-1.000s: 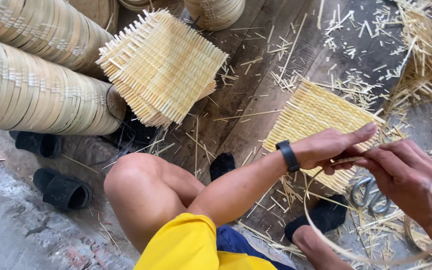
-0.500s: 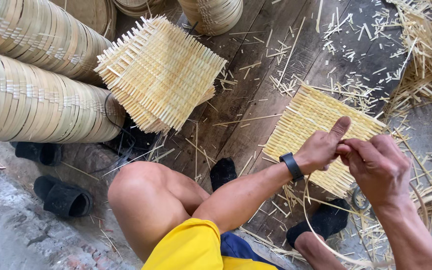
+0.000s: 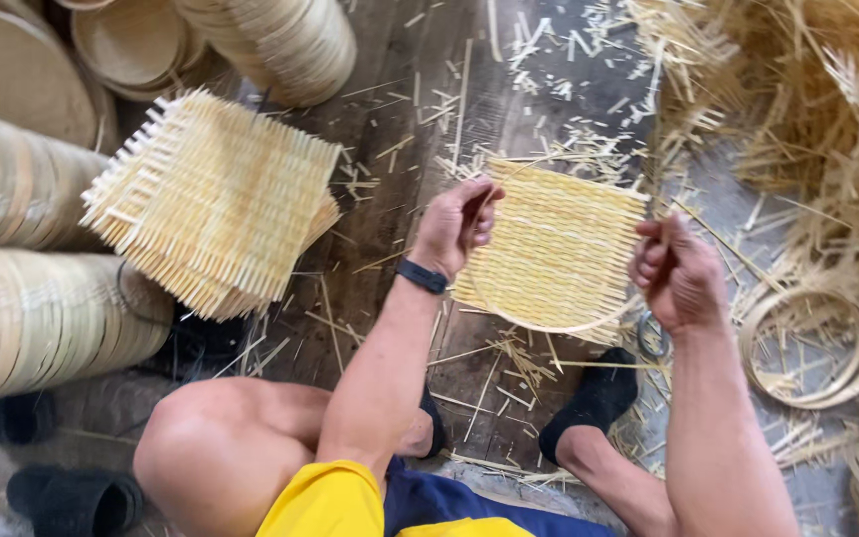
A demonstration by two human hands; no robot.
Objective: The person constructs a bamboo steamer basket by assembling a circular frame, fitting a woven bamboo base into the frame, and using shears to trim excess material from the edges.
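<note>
The left hand [image 3: 457, 227] and right hand [image 3: 676, 273] have drawn apart, each seemingly pinched on the thin bamboo strip [image 3: 559, 326] now bowed near the woven mat [image 3: 559, 249].

Head view, looking down at seated person w/ yellow shorts; left hand [image 3: 457, 227] curled shut, pinching one end of a thin bamboo strip [image 3: 559, 326]; right hand [image 3: 676, 273] fisted on the other end; strip bows in a curve below a square woven bamboo mat [image 3: 561, 249] lying on the wooden floor [image 3: 390, 149] betw. both hands; black wristband [image 3: 422, 275] on left wrist; stack of woven mats [image 3: 213, 199] to the left, tilted; stacked round bamboo trays [image 3: 22, 249] far left; bamboo hoops [image 3: 809, 348] near right hand; loose bamboo scraps [image 3: 807, 109] upper right; black-socked foot [image 3: 594, 398] just below mat.
</note>
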